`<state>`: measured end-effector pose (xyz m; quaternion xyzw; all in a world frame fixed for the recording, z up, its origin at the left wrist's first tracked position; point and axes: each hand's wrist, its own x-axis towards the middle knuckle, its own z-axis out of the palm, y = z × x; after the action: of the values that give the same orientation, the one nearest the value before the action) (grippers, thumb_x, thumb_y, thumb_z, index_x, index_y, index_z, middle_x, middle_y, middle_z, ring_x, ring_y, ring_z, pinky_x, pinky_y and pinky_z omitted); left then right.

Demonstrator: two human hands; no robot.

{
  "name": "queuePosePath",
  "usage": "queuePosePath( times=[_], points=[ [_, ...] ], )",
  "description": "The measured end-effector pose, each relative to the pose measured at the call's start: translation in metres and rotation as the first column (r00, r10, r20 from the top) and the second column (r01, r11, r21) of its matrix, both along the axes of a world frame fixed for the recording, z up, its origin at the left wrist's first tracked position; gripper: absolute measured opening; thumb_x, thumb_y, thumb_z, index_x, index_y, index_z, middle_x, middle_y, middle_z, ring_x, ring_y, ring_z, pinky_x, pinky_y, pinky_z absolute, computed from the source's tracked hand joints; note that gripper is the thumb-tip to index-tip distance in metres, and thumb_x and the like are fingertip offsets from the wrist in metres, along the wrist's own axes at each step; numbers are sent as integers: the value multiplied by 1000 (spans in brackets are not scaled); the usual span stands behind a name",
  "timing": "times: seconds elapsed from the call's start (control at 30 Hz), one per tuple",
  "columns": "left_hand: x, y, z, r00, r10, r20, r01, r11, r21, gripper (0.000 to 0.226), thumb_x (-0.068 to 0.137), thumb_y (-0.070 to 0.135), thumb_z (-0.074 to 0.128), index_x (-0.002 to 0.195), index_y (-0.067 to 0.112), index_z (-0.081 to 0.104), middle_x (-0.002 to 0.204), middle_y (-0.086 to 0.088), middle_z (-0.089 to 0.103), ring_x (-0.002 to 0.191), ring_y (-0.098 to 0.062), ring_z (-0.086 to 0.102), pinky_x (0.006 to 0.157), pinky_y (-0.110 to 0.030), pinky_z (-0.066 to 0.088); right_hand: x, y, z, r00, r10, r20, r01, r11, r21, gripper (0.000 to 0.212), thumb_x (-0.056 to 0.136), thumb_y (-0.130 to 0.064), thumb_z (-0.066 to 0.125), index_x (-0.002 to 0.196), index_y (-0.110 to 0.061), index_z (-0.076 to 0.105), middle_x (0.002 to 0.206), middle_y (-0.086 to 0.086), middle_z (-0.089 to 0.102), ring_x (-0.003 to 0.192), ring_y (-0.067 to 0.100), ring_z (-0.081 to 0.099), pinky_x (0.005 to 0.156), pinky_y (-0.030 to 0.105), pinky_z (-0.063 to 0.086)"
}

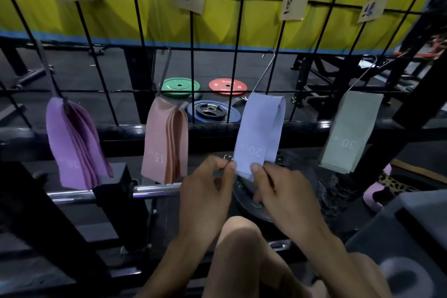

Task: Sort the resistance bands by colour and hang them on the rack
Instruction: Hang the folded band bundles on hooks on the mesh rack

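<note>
On the wire rack, blue band hanging, pinched by left hand and right hand fingers

Counts, referenced to the wire rack.

Hooks hanging on the rack: 4, in a row left to right.

Band bundles, one per hook: 4.
- purple bundle, leftmost: several bands, exact number not readable.
- pink bundle, second from left: several bands, edges fanned, number not readable.
- blue band, third: 1 visible loop.
- grey-green band, rightmost: 1 visible loop.

Paper labels clipped to the top of the rack: 4, one above each hook.

Weight plates on the floor behind the rack: 3 coloured (green plate, red plate, blue plate).

Hands below the rack: 2, left hand and right hand.
</note>
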<state>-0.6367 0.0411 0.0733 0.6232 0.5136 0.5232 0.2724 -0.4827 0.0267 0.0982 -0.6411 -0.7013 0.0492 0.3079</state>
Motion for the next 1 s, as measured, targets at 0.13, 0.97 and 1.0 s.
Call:
queuePosePath(
  times=[0.13,0.97,1.0],
  points=[
    [0,0,-4,997,-62,50,64,998,-22,12,100,35,59,92,29,66,85,13,73,79,-3,71,69,-40,62,-4,-5,-14,997,-41,62,36,996,75,53,100,-56,19,94,-26,63,61,-3,64,52,19,60,46,38,46],
    [-128,-24,-23,976,173,131,-176,984,13,15,100,42,46,108,32,54,94,12,69,86,-6,68,72,-20,54,-108,-12,12,977,192,87,-192,981,-15,56,99,-66,14,84,-30,54,61,-4,62,56,15,61,58,40,51],
    [-128,-20,-15,981,161,112,-163,987,12,20,101,42,44,113,29,52,100,14,67,92,0,65,74,-11,48,-118,-7,13,973,156,170,-163,986,28,59,97,-66,8,94,-30,56,65,-4,63,60,19,62,58,39,51]
  ],
)
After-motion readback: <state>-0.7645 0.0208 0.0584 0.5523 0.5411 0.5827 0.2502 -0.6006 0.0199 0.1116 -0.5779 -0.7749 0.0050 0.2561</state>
